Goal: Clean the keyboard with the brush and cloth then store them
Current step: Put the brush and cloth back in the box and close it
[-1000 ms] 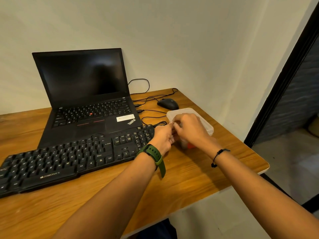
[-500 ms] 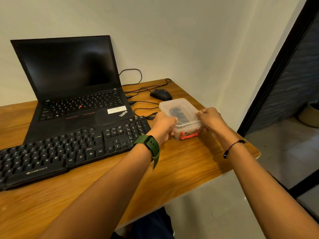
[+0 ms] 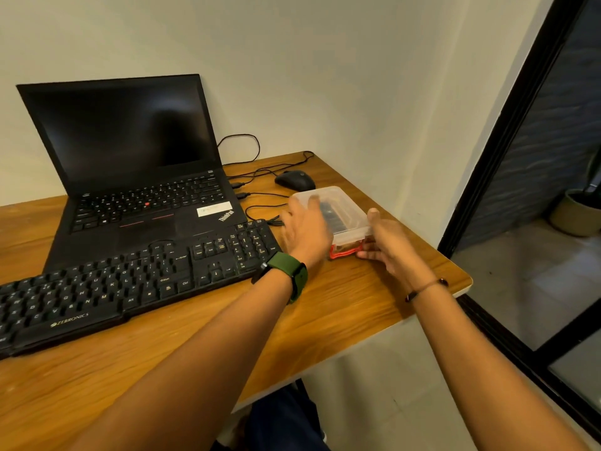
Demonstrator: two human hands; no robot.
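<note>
The wooden worktop (image 3: 341,320) carries everything, and the black keyboard (image 3: 130,281) serves as the landmark: it lies nearest the person with its long axis running from near-left to far-right, its number pad end pointing toward the clear plastic box. Behind the keyboard stands the open laptop (image 3: 136,177), its dark screen tilted back toward the wall. Just beyond the keyboard's right end sits the clear plastic box (image 3: 344,211) with its lid on and a red latch (image 3: 346,252) at its near end; its long axis runs from the near edge away toward the wall, roughly crosswise to the keyboard. A dark oblong thing shows through the lid, lying along the box's length, but whether it is the brush or the cloth cannot be told. Farther from the keyboard than the box is the black mouse (image 3: 295,180), with cables looping between it and the laptop. The left hand (image 3: 305,229), green watch on its wrist, has its grip spread, fingers straight and laid flat on the lid's left side. The right hand (image 3: 387,245) has loosely spread fingers at the box's right near corner, fingertips by the latch, thumb up beside the wall. Half a second ago both hands were curled against the box's sides; now both have opened, the left sliding up over the lid, while the box stays where it was beside the keyboard.
</note>
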